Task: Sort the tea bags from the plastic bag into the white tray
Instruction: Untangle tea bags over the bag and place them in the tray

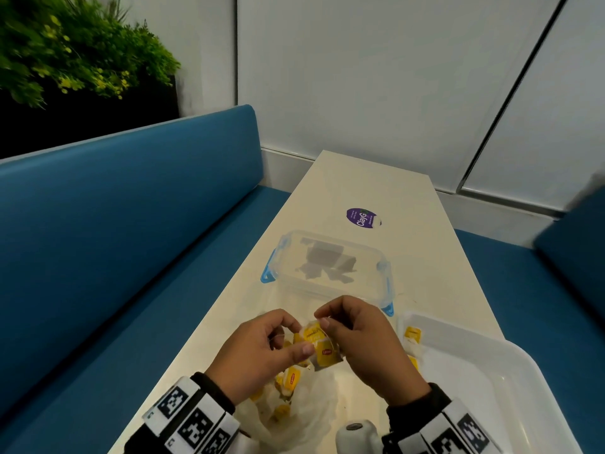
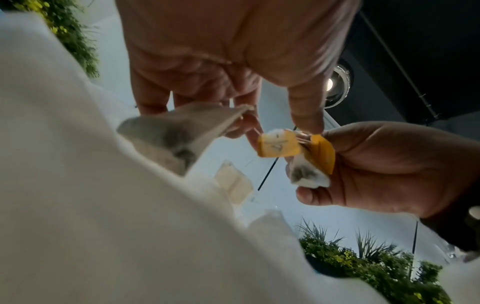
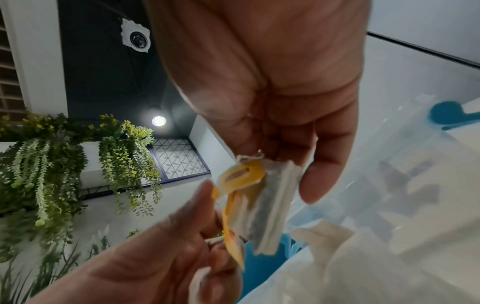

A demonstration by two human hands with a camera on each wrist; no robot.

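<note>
Both hands pinch a small clump of tea bags (image 1: 319, 345) with yellow tags between thumb and fingertips: the left hand (image 1: 258, 352) from one side, the right hand (image 1: 366, 345) from the other (strings look tangled). Just beneath the fingers lies the plastic bag (image 1: 294, 404) with more bags. Right of the right hand sits the white tray (image 1: 491, 371), a few bags inside; beyond the fingers, a clear container (image 1: 330, 267).

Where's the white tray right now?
In the head view the white tray sits at the table's near right, beside the right hand, just nearer than the clear container; a few tea bags lie in it.
</note>
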